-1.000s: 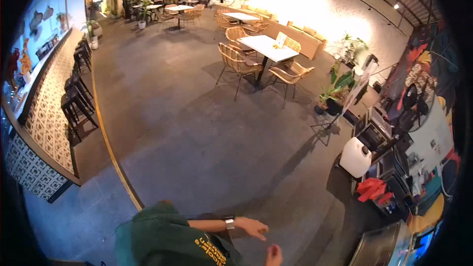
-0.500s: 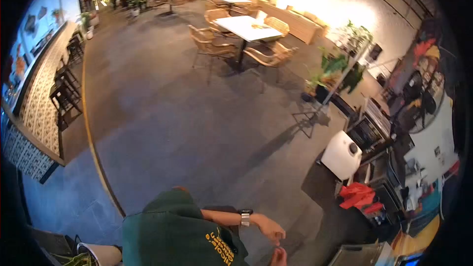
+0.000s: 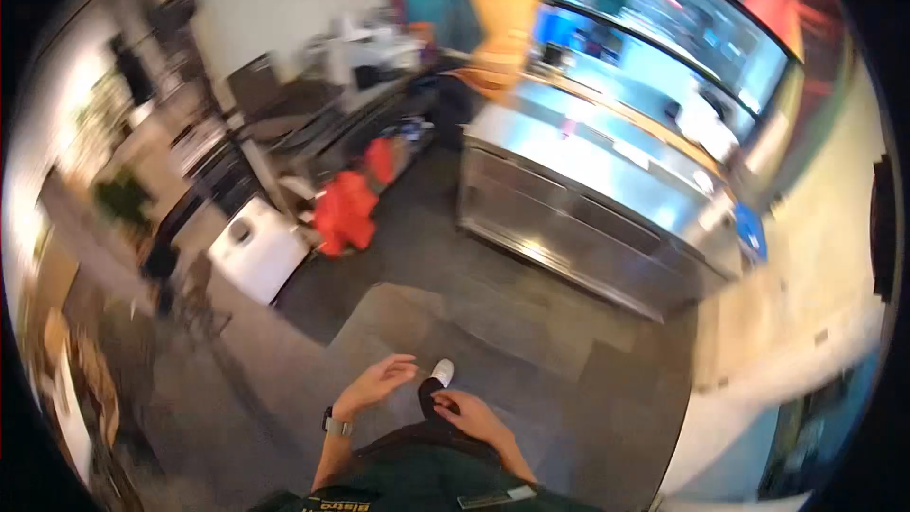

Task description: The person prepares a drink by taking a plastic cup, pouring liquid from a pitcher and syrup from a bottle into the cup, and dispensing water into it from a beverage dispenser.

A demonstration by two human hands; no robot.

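Observation:
My left hand [image 3: 377, 384], with a watch [image 3: 336, 423] on its wrist, is held in front of my body above the floor. Its fingers are stretched out and nothing lies in them. To its right, my right hand [image 3: 471, 417] is loosely bent, with a small gap between thumb and fingers and no object visible in it. The two hands are apart and touch nothing. Below and between them shows a white shoe [image 3: 443, 372] on the dark floor.
A stainless steel counter [image 3: 559, 209] stands ahead to the right, below a lit glass-fronted opening. On the left are a white boxy appliance [image 3: 258, 251], a red cloth [image 3: 346, 213] and a cluttered dark shelf. A pale wall [image 3: 796, 322] runs along the right.
My view has swung right, from the dining tables and chairs to the steel counter. Both hands now show in front of my body, farther apart than before.

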